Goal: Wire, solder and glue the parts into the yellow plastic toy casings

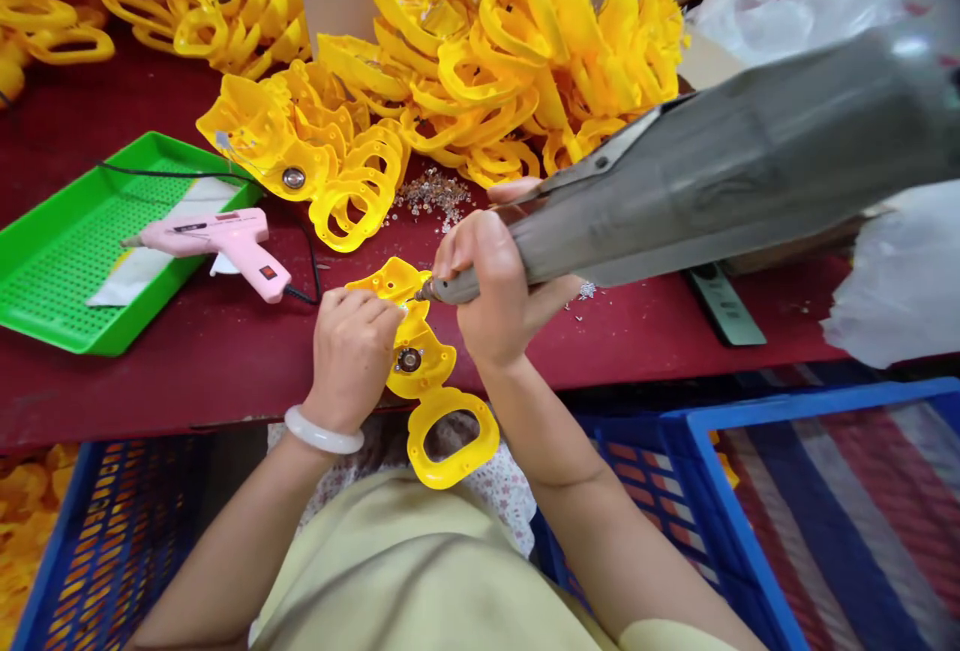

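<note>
My left hand (351, 351) is closed on a yellow plastic shell part (420, 361) that lies over the front edge of the dark red table (150, 371). The part has a round metal piece in its middle and a loop handle hanging off the edge. My right hand (491, 291) grips a grey electric screwdriver (720, 171). Its tip touches the upper end of the yellow part, next to my left fingers. A pale bangle sits on my left wrist.
A pink glue gun (217, 239) rests on the rim of a green tray (60, 261) at left. Piles of yellow parts (480, 71) fill the back. Small screws (435, 193) lie scattered behind my hands. Blue crates (750, 491) stand below the table.
</note>
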The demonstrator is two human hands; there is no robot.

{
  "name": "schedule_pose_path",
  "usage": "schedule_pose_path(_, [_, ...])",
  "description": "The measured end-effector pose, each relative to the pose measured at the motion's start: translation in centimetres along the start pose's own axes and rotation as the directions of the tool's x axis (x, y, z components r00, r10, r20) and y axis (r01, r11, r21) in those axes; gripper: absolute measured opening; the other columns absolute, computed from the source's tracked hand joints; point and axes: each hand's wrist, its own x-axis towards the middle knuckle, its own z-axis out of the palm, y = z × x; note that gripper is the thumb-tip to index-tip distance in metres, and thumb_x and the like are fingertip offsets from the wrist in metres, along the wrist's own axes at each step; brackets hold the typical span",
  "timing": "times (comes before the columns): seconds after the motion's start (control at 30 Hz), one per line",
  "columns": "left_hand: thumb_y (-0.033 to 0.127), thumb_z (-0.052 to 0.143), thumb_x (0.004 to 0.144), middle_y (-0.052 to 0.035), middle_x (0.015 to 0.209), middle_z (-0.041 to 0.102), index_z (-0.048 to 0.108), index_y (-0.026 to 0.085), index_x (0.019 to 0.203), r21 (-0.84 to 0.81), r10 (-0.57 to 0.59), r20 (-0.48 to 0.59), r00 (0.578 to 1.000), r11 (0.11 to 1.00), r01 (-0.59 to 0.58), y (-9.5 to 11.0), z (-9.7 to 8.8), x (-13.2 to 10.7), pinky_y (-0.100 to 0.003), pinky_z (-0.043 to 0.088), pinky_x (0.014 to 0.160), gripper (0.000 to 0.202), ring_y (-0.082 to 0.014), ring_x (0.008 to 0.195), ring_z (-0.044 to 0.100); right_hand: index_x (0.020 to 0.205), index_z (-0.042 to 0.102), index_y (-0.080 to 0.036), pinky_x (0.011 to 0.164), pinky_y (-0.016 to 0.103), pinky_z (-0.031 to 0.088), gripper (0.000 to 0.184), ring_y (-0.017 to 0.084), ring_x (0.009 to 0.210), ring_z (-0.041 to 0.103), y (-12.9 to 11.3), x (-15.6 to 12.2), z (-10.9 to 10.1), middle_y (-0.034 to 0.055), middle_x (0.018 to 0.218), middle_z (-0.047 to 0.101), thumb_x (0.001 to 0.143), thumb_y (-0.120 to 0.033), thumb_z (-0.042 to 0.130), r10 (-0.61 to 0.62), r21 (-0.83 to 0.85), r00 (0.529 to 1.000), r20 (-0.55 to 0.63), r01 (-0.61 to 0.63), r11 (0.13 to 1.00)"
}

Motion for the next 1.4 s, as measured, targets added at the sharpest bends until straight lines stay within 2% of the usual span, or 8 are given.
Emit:
schedule_pose_path(0.17, [0.01,0.056,0.088,-0.0015,0.067,0.058,0.06,0.013,0.073,0.042,0.043,0.029,0.999,0.998,-0.045,0.0,-1.0,0.6,-0.037,0.036,0.073,0.016,-0.0177,0.069,0.055,0.078,0.048,-0.021,0.046,0.03,0.041,0.019,0.011,0.042,0.038,0.7,0.1,-0.1,-0.005,0.052,0.035,0.073,-0.032,0.062,0.03,0.014,0.999,-0.028,-0.03,0.999])
schedule_pose_path(0.3, [0.01,0.058,0.087,-0.0022,0.078,0.063,0.059,0.013,0.079,0.004,0.028,0.054,0.998,1.0,-0.029,0.3,-2.3,0.9,-0.038,0.038,0.079,0.009,-0.0185,0.081,0.059,0.075,0.048,-0.021,0.056,0.035,0.05,0.022,0.016,0.053,0.05,0.7,0.4,-0.3,-0.0031,0.053,0.034,0.074,-0.038,0.062,-0.002,-0.044,0.997,-0.072,-0.001,0.999])
schedule_pose_path(0.43, [0.018,0.061,0.088,-0.0015,0.074,0.06,0.06,0.014,0.08,0.011,-0.036,0.044,0.998,0.999,0.035,0.3,-1.9,0.8,-0.036,0.036,0.072,0.008,-0.0182,0.072,0.054,0.084,0.051,-0.02,0.066,0.04,0.053,0.027,0.021,0.066,0.058,0.5,0.6,-0.4,-0.0011,0.056,0.038,0.072,-0.04,0.065,-0.032,-0.032,0.993,-0.111,0.028,0.999])
schedule_pose_path(0.7, [0.02,0.063,0.087,-0.0021,0.073,0.059,0.06,0.014,0.076,0.073,-0.065,0.03,0.997,0.995,0.063,0.8,-1.4,1.0,-0.037,0.033,0.07,0.013,-0.0202,0.074,0.052,0.089,0.057,-0.017,0.059,0.031,0.052,0.019,0.01,0.044,0.043,1.7,0.6,-1.0,-0.0051,0.054,0.037,0.075,-0.023,0.07,-0.046,0.223,0.998,-0.053,0.057,0.973])
schedule_pose_path(0.83, [0.024,0.067,0.086,0.0018,0.077,0.064,0.064,0.016,0.082,-0.121,-0.222,-0.014,0.975,0.968,0.219,0.4,-2.0,0.5,-0.034,0.035,0.069,0.009,-0.0149,0.07,0.052,0.089,0.061,-0.018,0.061,0.029,0.052,0.01,0.011,0.051,0.052,2.1,0.8,-1.5,-0.0027,0.058,0.045,0.08,-0.018,0.065,-0.121,0.265,0.992,-0.025,0.123,0.956])
schedule_pose_path(0.97, [0.026,0.069,0.084,0.0043,0.078,0.066,0.067,0.018,0.084,-0.216,-0.351,-0.001,0.936,0.914,0.342,0.0,-2.0,0.2,-0.031,0.038,0.074,0.009,-0.0111,0.069,0.053,0.091,0.059,-0.019,0.057,0.03,0.052,0.021,0.014,0.056,0.058,1.8,1.0,-1.2,0.0015,0.071,0.057,0.075,-0.022,0.071,-0.099,0.245,0.991,-0.094,0.119,0.962])
schedule_pose_path(1.27, [0.025,0.068,0.085,0.0046,0.08,0.068,0.068,0.018,0.087,-0.234,-0.301,0.01,0.953,0.926,0.295,-0.2,-2.1,0.4,-0.029,0.041,0.072,0.008,-0.0105,0.068,0.054,0.086,0.06,-0.019,0.043,0.026,0.04,0.018,0.009,0.039,0.037,1.3,1.4,-0.4,-0.005,0.051,0.038,0.071,-0.02,0.07,-0.098,0.258,0.983,-0.157,0.136,0.956])
schedule_pose_path(1.4, [0.021,0.067,0.085,0.0035,0.081,0.066,0.064,0.016,0.083,-0.14,-0.172,0.037,0.984,0.974,0.175,0.0,-1.5,0.7,-0.036,0.035,0.075,0.006,-0.013,0.069,0.054,0.078,0.053,-0.02,0.043,0.029,0.04,0.024,0.01,0.038,0.036,1.0,1.3,-0.4,-0.0048,0.051,0.037,0.067,-0.028,0.073,-0.092,0.158,0.981,-0.173,0.12,0.98])
